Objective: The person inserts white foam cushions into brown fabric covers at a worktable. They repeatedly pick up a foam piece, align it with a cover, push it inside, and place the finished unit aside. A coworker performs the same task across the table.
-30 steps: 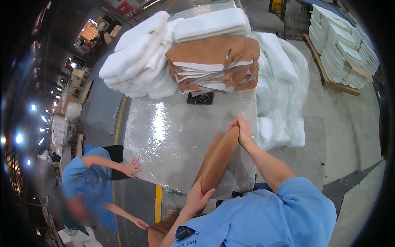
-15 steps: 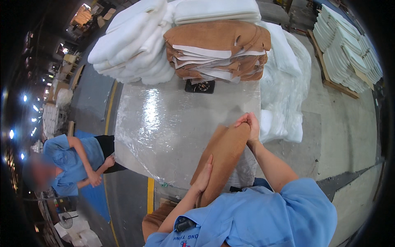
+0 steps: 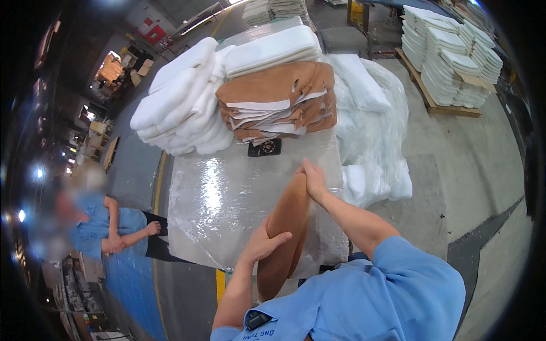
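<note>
Head view, brown cushion (image 3: 286, 227) – between both hands' fingers (image 3: 310, 170)

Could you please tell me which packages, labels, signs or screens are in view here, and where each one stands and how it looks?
Small black device with a pale dial: flat on the plastic-covered table, below the brown stack; rectangular.
Clear plastic bag of white pads: right of the table; bulky, crumpled.
Red wall sign: far top left; small, rectangular.
Dark badge: on the person's blue shirt, bottom edge.
</note>
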Tool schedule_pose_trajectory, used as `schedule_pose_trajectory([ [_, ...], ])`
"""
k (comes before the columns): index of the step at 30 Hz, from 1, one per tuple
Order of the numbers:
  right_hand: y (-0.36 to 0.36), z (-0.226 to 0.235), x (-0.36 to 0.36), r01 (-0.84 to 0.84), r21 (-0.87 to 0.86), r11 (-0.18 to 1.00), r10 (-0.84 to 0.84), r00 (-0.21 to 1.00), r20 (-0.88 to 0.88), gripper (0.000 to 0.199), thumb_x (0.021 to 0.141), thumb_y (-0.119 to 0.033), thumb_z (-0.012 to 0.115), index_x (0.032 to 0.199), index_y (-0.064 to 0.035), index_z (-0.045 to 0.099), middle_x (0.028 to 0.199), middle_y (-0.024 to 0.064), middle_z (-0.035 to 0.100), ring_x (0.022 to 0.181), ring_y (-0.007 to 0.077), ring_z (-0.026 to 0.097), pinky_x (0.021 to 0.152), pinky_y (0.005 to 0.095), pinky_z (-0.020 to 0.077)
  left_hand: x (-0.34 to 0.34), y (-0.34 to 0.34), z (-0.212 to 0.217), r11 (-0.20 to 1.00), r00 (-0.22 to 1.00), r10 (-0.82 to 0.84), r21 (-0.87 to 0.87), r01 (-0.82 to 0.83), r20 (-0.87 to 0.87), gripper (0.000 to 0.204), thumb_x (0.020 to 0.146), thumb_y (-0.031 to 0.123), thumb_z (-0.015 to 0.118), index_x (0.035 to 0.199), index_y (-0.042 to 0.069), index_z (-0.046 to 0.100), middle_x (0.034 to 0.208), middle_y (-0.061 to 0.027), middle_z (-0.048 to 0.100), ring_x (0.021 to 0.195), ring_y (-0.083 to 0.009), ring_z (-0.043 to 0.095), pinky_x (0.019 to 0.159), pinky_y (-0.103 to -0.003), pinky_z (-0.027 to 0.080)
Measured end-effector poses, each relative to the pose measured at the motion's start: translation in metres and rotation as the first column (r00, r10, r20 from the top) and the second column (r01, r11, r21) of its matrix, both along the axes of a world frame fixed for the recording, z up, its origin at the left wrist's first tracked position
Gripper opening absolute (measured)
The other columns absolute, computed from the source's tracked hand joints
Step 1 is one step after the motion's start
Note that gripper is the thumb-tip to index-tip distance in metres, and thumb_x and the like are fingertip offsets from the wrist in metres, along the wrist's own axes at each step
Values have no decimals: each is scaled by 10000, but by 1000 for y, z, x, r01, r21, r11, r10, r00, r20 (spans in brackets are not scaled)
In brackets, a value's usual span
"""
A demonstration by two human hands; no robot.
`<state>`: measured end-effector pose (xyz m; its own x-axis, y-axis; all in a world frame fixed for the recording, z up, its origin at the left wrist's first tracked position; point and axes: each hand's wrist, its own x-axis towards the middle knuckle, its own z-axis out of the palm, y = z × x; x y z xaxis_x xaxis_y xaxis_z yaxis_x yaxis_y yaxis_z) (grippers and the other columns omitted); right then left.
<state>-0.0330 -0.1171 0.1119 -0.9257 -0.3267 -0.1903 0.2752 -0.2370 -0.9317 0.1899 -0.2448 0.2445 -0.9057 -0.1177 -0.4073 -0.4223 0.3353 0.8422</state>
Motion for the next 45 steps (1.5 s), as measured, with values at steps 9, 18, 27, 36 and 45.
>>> schedule_pose_trajectory([
  [9, 23, 141, -11, -69, -410, 909, 6, 988, -153, 624, 1135, -513, 344, 1160, -9, 711, 1197, 116, 721, 1172, 196, 634, 987, 345, 466, 58, 23, 90, 952, 850, 306, 119, -282, -430, 619, 872, 80, 796, 1423, -20, 530, 1317, -128, 666, 1224, -226, 626, 1047, -377, 491],
  [18, 20, 151, 44, -147, -387, 910, 64, 974, -218, 675, 1149, -517, 320, 1053, 19, 719, 952, 68, 706, 904, 142, 616, 850, 314, 496, 58, 82, 67, 957, 634, 160, -38, -287, -757, 789, 890, 15, 808, 1556, -10, 385, 1572, -249, 475, 1449, -352, 500, 1168, -436, 431],
  [27, 22, 154, 68, -257, -204, 945, 152, 894, -422, 632, 1153, -485, 310, 1172, 35, 668, 1039, 93, 700, 972, 162, 645, 883, 338, 509, 79, 83, 86, 897, 542, 156, -112, -429, -825, 613, 917, 83, 775, 1462, -17, 514, 1472, -263, 571, 1368, -372, 572, 1137, -439, 452],
  [36, 45, 179, 122, -418, -81, 905, 186, 558, -808, 295, 969, -244, 708, 1091, 17, 646, 1002, 174, 658, 968, 318, 652, 863, 387, 512, 93, 35, 106, 487, 425, 250, -267, -832, -870, 331, 1071, 177, 517, 1305, -4, 666, 1477, -213, 580, 1405, -361, 524, 1189, -446, 367],
  [45, 34, 195, 147, -499, 57, 865, 331, 481, -811, 227, 933, -66, 702, 1155, -22, 687, 1120, 172, 678, 1007, 317, 676, 878, 393, 539, 78, 40, 128, 509, 440, 59, -353, -785, -896, 360, 1087, 260, 477, 1062, 15, 739, 1304, -156, 703, 1430, -355, 494, 1271, -565, 142],
])
